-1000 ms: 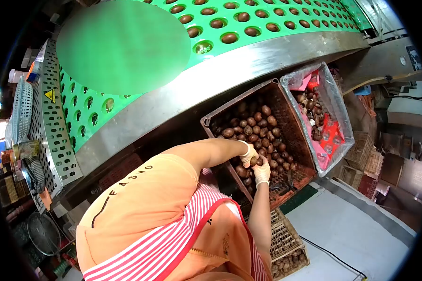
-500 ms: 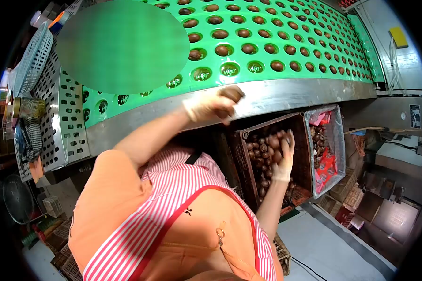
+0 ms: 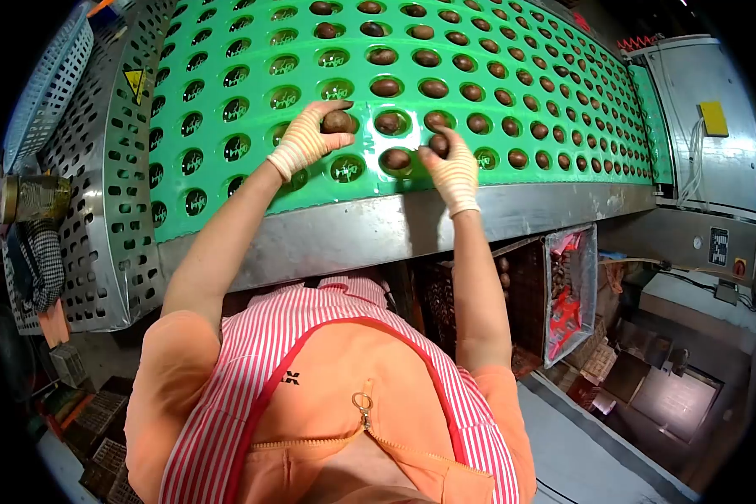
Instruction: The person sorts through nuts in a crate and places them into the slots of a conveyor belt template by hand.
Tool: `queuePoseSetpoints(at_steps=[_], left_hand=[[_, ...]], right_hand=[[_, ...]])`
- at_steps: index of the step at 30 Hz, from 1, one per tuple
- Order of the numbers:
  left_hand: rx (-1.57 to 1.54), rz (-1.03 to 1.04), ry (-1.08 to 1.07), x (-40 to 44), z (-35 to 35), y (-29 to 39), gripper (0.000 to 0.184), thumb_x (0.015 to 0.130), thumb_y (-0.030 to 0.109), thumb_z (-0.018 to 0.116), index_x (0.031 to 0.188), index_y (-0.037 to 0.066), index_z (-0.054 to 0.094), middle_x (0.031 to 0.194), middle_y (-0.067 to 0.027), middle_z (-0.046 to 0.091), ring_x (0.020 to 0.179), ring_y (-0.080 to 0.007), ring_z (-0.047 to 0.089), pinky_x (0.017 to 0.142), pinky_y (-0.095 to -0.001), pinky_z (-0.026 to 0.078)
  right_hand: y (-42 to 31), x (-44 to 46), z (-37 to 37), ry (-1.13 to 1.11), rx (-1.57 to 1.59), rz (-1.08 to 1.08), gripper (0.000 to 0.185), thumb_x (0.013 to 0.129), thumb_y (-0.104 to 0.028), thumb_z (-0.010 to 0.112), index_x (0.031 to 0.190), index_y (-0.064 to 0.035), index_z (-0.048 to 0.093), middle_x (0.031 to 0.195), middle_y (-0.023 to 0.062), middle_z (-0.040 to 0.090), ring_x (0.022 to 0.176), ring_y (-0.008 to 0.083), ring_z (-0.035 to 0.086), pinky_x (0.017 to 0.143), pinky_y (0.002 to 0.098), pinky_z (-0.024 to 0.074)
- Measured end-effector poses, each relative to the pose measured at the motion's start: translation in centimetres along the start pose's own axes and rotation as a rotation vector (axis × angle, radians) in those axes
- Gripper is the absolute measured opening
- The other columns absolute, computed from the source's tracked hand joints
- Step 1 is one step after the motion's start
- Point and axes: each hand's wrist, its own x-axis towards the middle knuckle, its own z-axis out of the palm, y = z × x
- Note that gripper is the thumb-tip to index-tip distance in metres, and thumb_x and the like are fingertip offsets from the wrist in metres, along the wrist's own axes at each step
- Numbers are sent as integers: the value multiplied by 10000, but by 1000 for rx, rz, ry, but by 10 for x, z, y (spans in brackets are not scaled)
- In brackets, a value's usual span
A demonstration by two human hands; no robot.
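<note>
Over the green tray belt (image 3: 365,71) with round pockets, my left hand (image 3: 309,139), in a light glove with bare fingertips, pinches a brown egg-shaped item (image 3: 338,123) beside a pocket. To its right, my right hand (image 3: 452,168), gloved alike, holds a dark brown item (image 3: 438,145) near the front edge. Between my hands, single brown items (image 3: 391,123) lie in pockets. Pockets at the left show printed marks and no item, while most at the right hold one each.
A steel rail (image 3: 344,239) runs along the belt's front. Below it at the right stand a brown crate (image 3: 525,294) and a lined bin (image 3: 594,286) with red packets. A perforated metal guard (image 3: 109,244) and blue basket (image 3: 46,92) are at the left.
Both hands have moved from the crate area up over the green belt, the right one leaving the crate with an item. The view has shifted, showing more of the belt.
</note>
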Motion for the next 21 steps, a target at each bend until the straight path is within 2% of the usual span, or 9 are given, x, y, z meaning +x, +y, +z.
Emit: queuePoseSetpoints(at_steps=[2, 5, 7, 10, 11, 12, 14, 17, 21], left_hand=[[-108, -95, -211, 2, 1, -6, 631, 743, 153, 780, 1323, 64, 548, 1046, -97, 646, 1001, -228, 617, 890, -338, 506], [494, 203, -469, -13, 8, -24, 610, 763, 264, 770, 1300, 70, 554, 1046, -112, 616, 995, -276, 610, 890, -364, 500], [615, 228, -462, -19, 4, -12, 557, 792, 337, 715, 1268, 85, 573, 1050, -144, 604, 1005, -352, 593, 902, -399, 496], [483, 262, -197, 14, -5, -10, 467, 856, 344, 648, 1233, 76, 583, 885, -171, 605, 912, -349, 600, 853, -391, 503], [313, 255, -167, 32, -18, -1, 314, 924, 323, 553, 1006, 36, 652, 756, -203, 600, 792, -373, 607, 777, -435, 509], [-44, -139, 72, 42, -12, -15, 293, 926, 324, 539, 1028, 71, 646, 865, -187, 620, 829, -366, 598, 776, -439, 494], [200, 226, 322, 83, -15, -54, 282, 910, 280, 572, 1134, 118, 629, 1003, -156, 607, 824, -322, 578, 774, -398, 494], [956, 395, 70, 95, -18, -81, 270, 907, 267, 586, 1141, 140, 632, 1099, -133, 585, 960, -332, 565, 847, -429, 482], [731, 366, 14, 90, -25, -83, 285, 843, 173, 669, 1125, 139, 655, 1160, -97, 565, 1049, -344, 536, 927, -433, 462]], right_hand=[[9, 7, -12, 123, -424, 114, 573, 732, -280, 790, 1215, -57, 574, 1118, 132, 629, 989, 305, 614, 861, 413, 495], [26, 14, -20, -26, -722, 126, 616, 762, -396, 755, 1255, -79, 567, 1214, 161, 586, 1087, 343, 581, 892, 444, 489], [38, 19, -30, 13, -731, 32, 661, 780, -482, 714, 1286, -87, 555, 1241, 174, 570, 1100, 371, 574, 904, 452, 486], [55, 33, -51, 356, -623, 1, 498, 818, -332, 715, 1240, -115, 563, 1165, 133, 598, 1017, 359, 604, 879, 475, 486], [63, 38, -53, 331, -643, -89, 470, 819, -307, 713, 1226, -122, 566, 1148, 132, 600, 1013, 355, 603, 879, 475, 483], [73, 46, -53, 308, -661, -180, 443, 821, -282, 712, 1211, -130, 570, 1130, 131, 603, 1010, 351, 603, 879, 475, 481], [106, 52, -44, 133, -796, -277, 416, 833, -193, 683, 1232, -161, 567, 1162, 125, 603, 1078, 332, 583, 909, 445, 472], [118, 47, -37, 326, -554, -241, 415, 875, -104, 610, 1284, -124, 541, 1234, 159, 585, 1167, 365, 532, 972, 449, 443], [110, 16, -38, 713, -437, -108, 400, 855, -40, 588, 1252, -81, 561, 1198, 207, 586, 1106, 396, 549, 944, 467, 457]])
